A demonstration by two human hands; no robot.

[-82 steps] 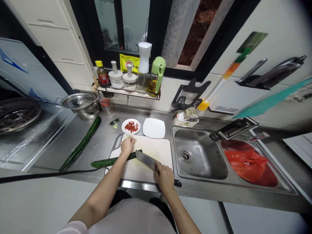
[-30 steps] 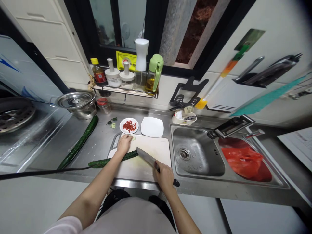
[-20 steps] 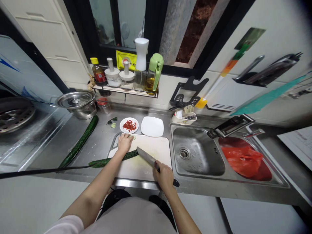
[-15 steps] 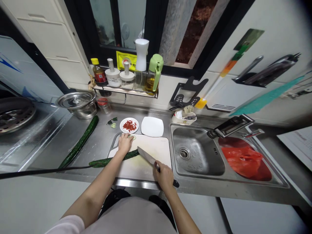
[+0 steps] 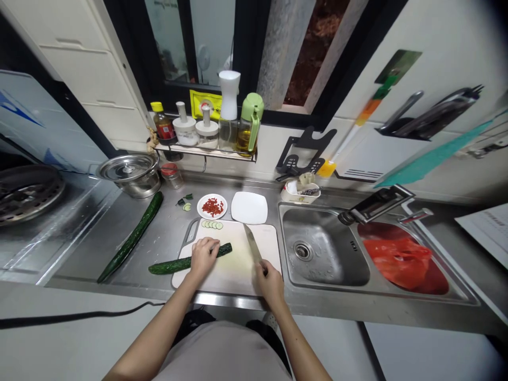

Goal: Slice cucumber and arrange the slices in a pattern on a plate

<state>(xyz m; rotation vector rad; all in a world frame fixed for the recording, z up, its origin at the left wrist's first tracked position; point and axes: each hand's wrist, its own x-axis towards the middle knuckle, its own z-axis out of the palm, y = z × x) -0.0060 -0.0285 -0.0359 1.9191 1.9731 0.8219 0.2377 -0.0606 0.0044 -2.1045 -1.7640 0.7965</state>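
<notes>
On the white cutting board (image 5: 246, 283) lies a long dark green cucumber (image 5: 170, 266), its cut end pointing right and its other end reaching past the board's left edge. My left hand (image 5: 204, 255) is closed over it near that cut end. In my right hand (image 5: 270, 280) is a kitchen knife (image 5: 253, 242), gripped by its handle, the blade pointing away from me and apart from the cucumber. Several round cucumber slices (image 5: 212, 225) form a row along the board's far left edge.
A whole cucumber (image 5: 130, 236) lies on the steel counter to the left. Behind the board stand a plate of chopped red pieces (image 5: 212, 206) and a bare white plate (image 5: 249, 207). The sink (image 5: 323, 254) is at the right, and a lidded steel pot (image 5: 137, 180) stands back left.
My left hand has moved back from the slices onto the cucumber, uncovering the row. The knife has swung right, away from the cucumber's cut end, and its blade points more forward.
</notes>
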